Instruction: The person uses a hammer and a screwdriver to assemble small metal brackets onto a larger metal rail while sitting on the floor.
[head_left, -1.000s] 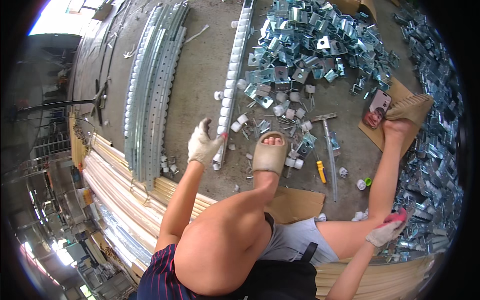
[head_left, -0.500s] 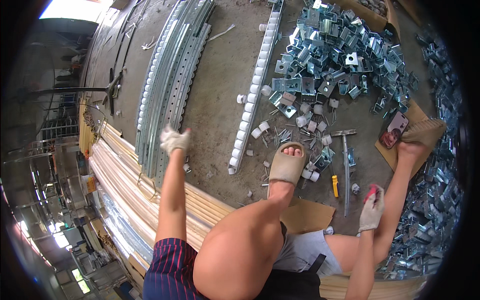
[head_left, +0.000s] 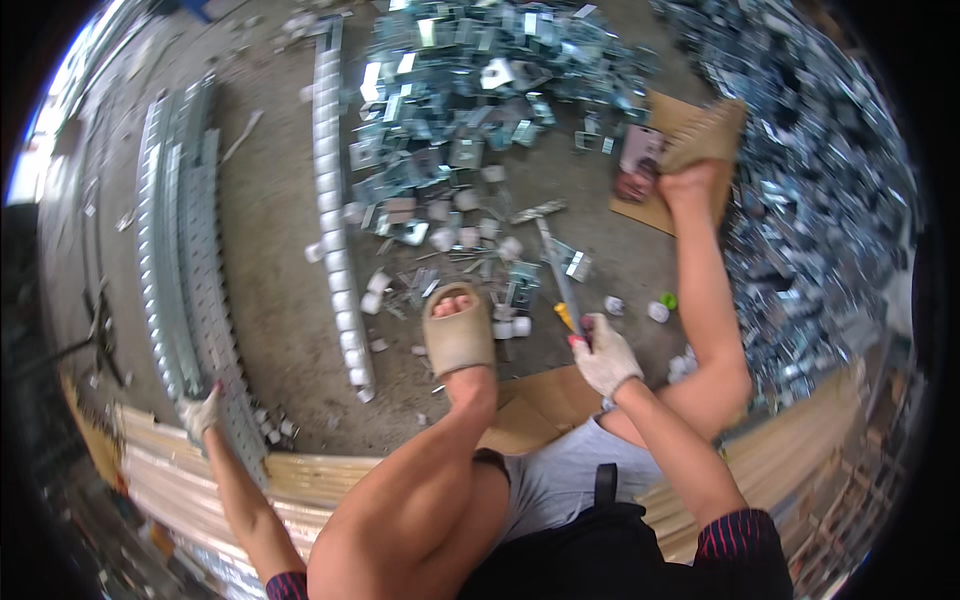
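My right hand [head_left: 606,360], in a white glove with red fingertips, is closed around the lower end of a hammer's [head_left: 552,250] handle. Beside that handle, a yellow screwdriver [head_left: 564,316] partly shows near my fingers. At far left my gloved left hand [head_left: 202,412] lies at the near part of a stack of metal roller rails [head_left: 185,260], thumb apart from the fingers; motion blurs it, and I see nothing held in it. A single rail with white rollers [head_left: 333,200] lies on the floor between the stack and my sandalled foot [head_left: 458,335].
A big heap of metal brackets [head_left: 500,75] lies ahead, another [head_left: 800,230] along the right. White rollers and pins [head_left: 470,235] are scattered before my foot. A phone [head_left: 638,165] rests on cardboard [head_left: 640,213] by my other foot. Long pale tubes [head_left: 310,470] lie at near left.
My right hand has moved to the hammer and closed on its handle. My left hand has shifted left across the rail stack. The whole view has swung to the right.
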